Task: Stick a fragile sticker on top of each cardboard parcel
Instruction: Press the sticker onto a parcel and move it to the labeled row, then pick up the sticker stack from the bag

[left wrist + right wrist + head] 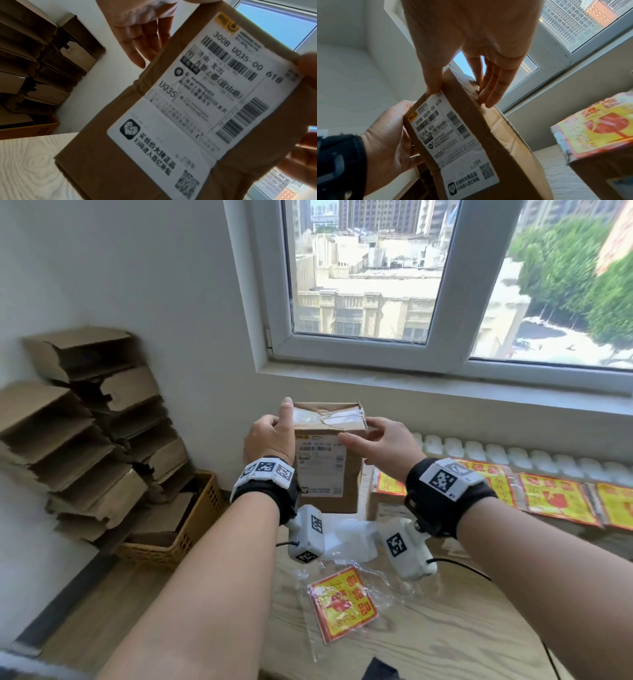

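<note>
Standing upright, the parcel (pixel 327 460) sits between left hand (pixel 270 436) and right hand (pixel 387 445).

2 hands are in view: the left hand (pixel 270 436) and the right hand (pixel 385 445), each wearing 1 wrist camera unit. 2 cardboard parcels stand on the table: the upright parcel (pixel 327 470) and a lower parcel (pixel 385 501) just beside it. At least 4 fragile stickers show: 1 bagged sticker (pixel 342 604) near the front and 3 or more in the row of stickers (pixel 555 494). 1 yellow crate (pixel 191 522) sits beside 1 stack of folded cartons (pixel 89 433), too many to count.
</note>
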Tool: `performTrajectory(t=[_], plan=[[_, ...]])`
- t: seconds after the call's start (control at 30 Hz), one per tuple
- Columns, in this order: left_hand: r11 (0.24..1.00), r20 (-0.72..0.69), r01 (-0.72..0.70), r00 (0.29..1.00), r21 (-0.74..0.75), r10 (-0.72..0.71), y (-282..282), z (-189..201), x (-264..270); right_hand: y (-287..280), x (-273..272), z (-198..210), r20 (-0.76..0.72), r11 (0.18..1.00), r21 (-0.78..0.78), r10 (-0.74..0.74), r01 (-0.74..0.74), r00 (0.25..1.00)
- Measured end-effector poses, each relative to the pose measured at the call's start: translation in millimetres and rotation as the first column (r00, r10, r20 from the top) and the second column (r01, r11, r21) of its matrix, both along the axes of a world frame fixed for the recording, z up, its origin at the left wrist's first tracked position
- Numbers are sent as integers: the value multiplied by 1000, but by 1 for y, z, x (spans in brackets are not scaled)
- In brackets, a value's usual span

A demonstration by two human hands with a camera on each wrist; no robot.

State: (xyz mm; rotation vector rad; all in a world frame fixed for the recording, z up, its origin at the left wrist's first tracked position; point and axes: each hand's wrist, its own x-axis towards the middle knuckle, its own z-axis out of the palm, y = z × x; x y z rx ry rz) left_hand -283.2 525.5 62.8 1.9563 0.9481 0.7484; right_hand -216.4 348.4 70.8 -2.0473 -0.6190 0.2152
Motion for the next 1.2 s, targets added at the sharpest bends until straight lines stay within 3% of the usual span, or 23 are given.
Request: performTrajectory(t=[0.5, 0.87, 1.2], plan=[[989, 47, 95, 994, 114, -101, -151, -6, -40, -158, -49, 5, -76, 974, 91, -203, 209, 976], [950, -26, 313, 950, 21, -312, -271, -27, -12, -278, -41, -26, -130, 914, 47, -395, 404, 909], [857, -167, 490, 842, -162, -513, -351, -65, 23, -367, -24, -68, -192, 831, -60, -554, 553, 810]])
